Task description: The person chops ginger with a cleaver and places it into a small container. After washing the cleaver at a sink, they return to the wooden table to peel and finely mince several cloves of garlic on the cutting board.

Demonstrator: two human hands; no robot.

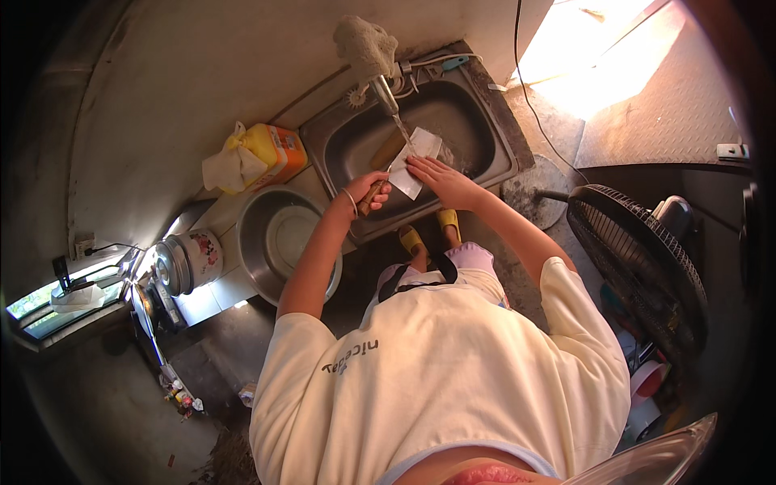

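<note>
My left hand (374, 189) grips the wooden handle (366, 205) of a kitchen cleaver over the sink. The cleaver's broad metal blade (407, 179) is tilted under the tap. With its fingers extended, my right hand (445, 182) lies flat on the blade; its thumb is hidden. Water runs from the metal tap (385, 97) onto the blade. Behind the blade, a long brownish object (388, 149) lies in the stainless steel sink (479, 115); I cannot tell what it is.
A metal basin (248, 242) stands left of the sink, with a yellow and orange package (276, 154) behind it. Farther left is a flowered pot (203, 257). To the right stands a black fan (636, 260). A cloth (364, 45) wraps the tap's top, and a cable (536, 115) hangs nearby.
</note>
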